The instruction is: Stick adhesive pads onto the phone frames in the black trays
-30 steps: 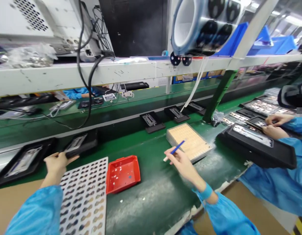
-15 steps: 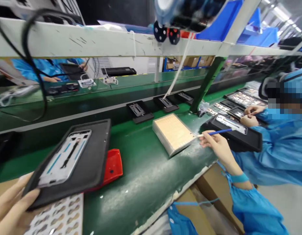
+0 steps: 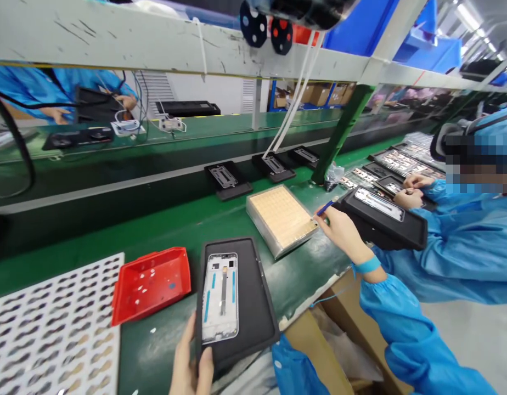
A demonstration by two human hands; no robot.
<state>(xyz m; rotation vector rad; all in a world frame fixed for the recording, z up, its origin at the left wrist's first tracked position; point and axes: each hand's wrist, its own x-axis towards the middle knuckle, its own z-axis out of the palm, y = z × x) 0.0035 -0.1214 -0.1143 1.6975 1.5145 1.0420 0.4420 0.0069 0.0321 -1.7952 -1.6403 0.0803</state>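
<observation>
My left hand [image 3: 191, 365] grips the near end of a black tray [image 3: 253, 296] that carries a white phone frame [image 3: 220, 296], set on the green bench in front of me. My right hand [image 3: 342, 230] is closed on a blue pen-like tool [image 3: 324, 208], its tip at the right edge of a tan parts tray [image 3: 280, 218]. A red bin [image 3: 152, 282] with small bits lies left of the black tray. A white perforated sheet [image 3: 51, 323] lies at the far left.
A co-worker in a blue coat [image 3: 463, 247] sits close on my right, hands on another black tray [image 3: 385, 219]. More black trays [image 3: 227, 181] ride the conveyor behind. A green post [image 3: 339, 137] holds a shelf overhead. Another person's hands work across the line at the upper left.
My left hand has brought the black tray from the left down to the bench in front of me, right of the red bin. My right hand stays at the tan tray's edge.
</observation>
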